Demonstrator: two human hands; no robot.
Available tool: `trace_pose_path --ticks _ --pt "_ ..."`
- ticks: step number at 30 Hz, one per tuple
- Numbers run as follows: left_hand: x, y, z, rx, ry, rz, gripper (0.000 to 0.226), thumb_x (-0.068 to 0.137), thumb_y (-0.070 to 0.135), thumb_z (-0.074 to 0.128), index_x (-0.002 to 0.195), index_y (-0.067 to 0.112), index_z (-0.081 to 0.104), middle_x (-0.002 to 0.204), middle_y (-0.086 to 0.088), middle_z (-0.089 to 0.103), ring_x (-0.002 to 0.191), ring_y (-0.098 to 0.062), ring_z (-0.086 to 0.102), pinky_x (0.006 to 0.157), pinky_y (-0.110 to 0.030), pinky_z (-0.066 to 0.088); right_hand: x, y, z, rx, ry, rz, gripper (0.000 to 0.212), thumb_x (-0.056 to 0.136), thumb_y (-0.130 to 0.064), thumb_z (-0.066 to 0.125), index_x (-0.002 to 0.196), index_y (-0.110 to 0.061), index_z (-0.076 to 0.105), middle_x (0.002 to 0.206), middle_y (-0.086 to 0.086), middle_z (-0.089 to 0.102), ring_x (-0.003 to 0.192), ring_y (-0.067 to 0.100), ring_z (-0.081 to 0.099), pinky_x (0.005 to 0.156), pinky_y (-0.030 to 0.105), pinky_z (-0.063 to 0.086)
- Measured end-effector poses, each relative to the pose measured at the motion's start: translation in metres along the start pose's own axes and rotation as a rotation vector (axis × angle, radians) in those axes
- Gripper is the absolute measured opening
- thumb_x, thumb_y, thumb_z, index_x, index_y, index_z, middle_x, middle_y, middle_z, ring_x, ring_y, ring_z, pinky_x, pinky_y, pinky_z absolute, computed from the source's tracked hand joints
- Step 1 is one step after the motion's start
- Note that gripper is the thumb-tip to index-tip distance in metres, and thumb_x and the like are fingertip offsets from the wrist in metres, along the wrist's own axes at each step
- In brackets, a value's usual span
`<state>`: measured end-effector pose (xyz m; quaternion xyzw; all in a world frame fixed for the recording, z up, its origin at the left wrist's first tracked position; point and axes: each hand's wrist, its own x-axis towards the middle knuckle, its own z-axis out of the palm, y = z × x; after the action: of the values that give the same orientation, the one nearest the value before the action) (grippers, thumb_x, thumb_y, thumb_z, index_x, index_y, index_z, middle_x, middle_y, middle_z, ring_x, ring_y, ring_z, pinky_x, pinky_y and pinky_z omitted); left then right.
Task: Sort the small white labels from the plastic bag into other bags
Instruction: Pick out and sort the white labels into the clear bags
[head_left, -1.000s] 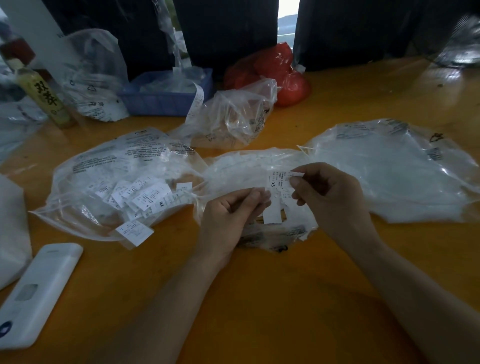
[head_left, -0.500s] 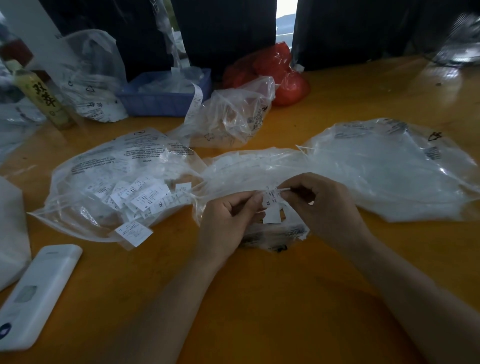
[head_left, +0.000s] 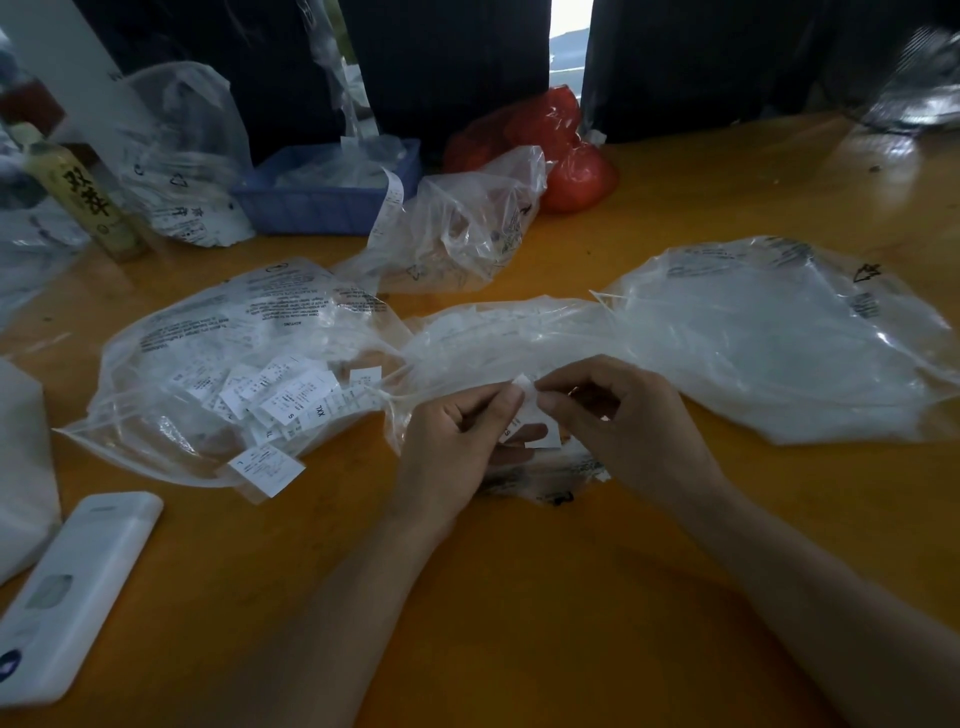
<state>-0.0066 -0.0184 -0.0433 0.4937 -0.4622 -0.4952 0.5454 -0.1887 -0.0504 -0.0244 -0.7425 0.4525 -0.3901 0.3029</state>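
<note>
Both hands meet near the middle of the orange bench. The left hand and the right hand each pinch a small bunch of white labels between thumb and fingers, holding it just above the crumpled clear middle bag. Size letters show on the slips, though which size is being picked out is too small to read.

The sorting looks partly done. The printed bag toward the left edge holds a loose heap of labels, with one stray label lying at its near side; whether that one is inside the plastic cannot be told. The large bag toward the right edge looks flat and shows no clear contents. The bunch in hand is not yet dropped anywhere, and many slips remain to go through.

Around them: a white remote-like device at the near left corner, a bottle with yellow label and a bag with recycling marks at the far left, a blue tray with a paper strip hanging over it, another crumpled clear bag and a red bag along the far edge. Nothing blocks either side bag; the slack plastic under the hands is likely the main nuisance.
</note>
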Motion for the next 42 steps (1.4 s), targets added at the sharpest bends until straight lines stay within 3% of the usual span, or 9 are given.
trace_pose_path --ticks 6,9,14,18,21,27,33,38,42 --pt "0.001 0.001 0.001 0.020 -0.043 0.004 0.019 0.097 0.034 0.070 0.112 0.033 0.082 0.114 0.012 0.080 0.098 -0.015 0.079 0.074 -0.029 0.065 0.000 0.001 0.005 -0.029 -0.031 -0.006 0.007 0.091 -0.025 0.074 0.098 -0.025 0.072 0.096 -0.016 0.067 0.080 0.007 0.066 0.073 0.032 0.059" --pt "0.002 0.001 0.000 0.006 -0.048 0.035 0.020 0.097 0.032 0.072 0.115 0.034 0.081 0.113 0.006 0.080 0.099 -0.018 0.079 0.077 -0.027 0.064 0.000 0.003 0.003 0.008 0.038 0.020 0.010 0.093 -0.022 0.073 0.093 -0.031 0.068 0.083 -0.017 0.068 0.076 0.004 0.066 0.068 0.023 0.057" --pt "0.005 0.002 -0.007 0.206 0.153 0.181 0.028 0.097 0.011 0.073 0.110 0.035 0.077 0.093 0.005 0.080 0.083 -0.011 0.079 0.064 -0.020 0.061 0.002 0.004 -0.003 0.123 0.148 0.076 0.012 0.095 -0.024 0.071 0.091 -0.034 0.064 0.088 -0.017 0.067 0.075 0.011 0.064 0.062 0.020 0.054" --pt "0.007 0.017 -0.024 0.445 0.343 0.416 0.029 0.096 0.009 0.073 0.119 0.026 0.071 0.103 -0.001 0.079 0.087 -0.007 0.077 0.068 -0.020 0.063 0.005 0.002 -0.014 0.106 0.294 0.063 0.009 0.096 -0.021 0.070 0.093 -0.028 0.064 0.084 -0.016 0.067 0.070 0.007 0.061 0.058 0.013 0.049" --pt "0.014 0.032 -0.054 0.802 0.577 0.619 0.021 0.095 -0.003 0.066 0.108 0.010 0.076 0.115 -0.006 0.071 0.088 -0.009 0.068 0.076 -0.012 0.055 0.012 0.006 -0.037 -0.097 0.413 0.036 0.006 0.097 -0.024 0.066 0.095 -0.028 0.062 0.079 -0.018 0.064 0.071 0.005 0.061 0.057 0.010 0.046" --pt "0.021 0.032 -0.114 1.211 0.750 0.254 0.023 0.097 0.001 0.056 0.096 0.007 0.078 0.092 -0.016 0.077 0.084 -0.037 0.069 0.073 -0.042 0.053 0.026 0.043 -0.080 -0.744 0.247 0.234 0.025 0.104 -0.018 0.052 0.116 -0.009 0.072 0.113 0.016 0.070 0.099 0.035 0.059 0.095 0.046 0.046" --pt "0.025 0.027 -0.118 1.495 0.807 -0.146 0.030 0.103 0.029 0.054 0.124 0.018 0.072 0.128 -0.016 0.066 0.124 -0.045 0.041 0.096 -0.055 0.034 0.025 0.058 -0.095 -0.835 0.100 0.519 0.050 0.099 -0.006 0.055 0.147 -0.018 0.049 0.142 0.022 0.050 0.131 0.044 0.045 0.104 0.051 0.044" --pt "0.024 0.025 -0.110 1.469 0.787 -0.047 0.027 0.100 0.028 0.055 0.119 0.020 0.073 0.131 -0.014 0.062 0.125 -0.041 0.037 0.092 -0.054 0.031 0.023 0.059 -0.094 -0.863 0.132 0.435 0.024 0.095 -0.003 0.056 0.113 -0.009 0.071 0.108 0.017 0.067 0.100 0.038 0.061 0.089 0.046 0.054" --pt "0.023 0.021 -0.086 1.385 0.693 0.164 0.024 0.101 0.028 0.053 0.107 0.020 0.075 0.115 -0.007 0.067 0.114 -0.035 0.040 0.082 -0.042 0.021 0.025 0.057 -0.091 -0.891 0.077 0.522 0.035 0.099 -0.014 0.054 0.133 -0.017 0.061 0.124 0.017 0.063 0.114 0.040 0.060 0.091 0.045 0.051"
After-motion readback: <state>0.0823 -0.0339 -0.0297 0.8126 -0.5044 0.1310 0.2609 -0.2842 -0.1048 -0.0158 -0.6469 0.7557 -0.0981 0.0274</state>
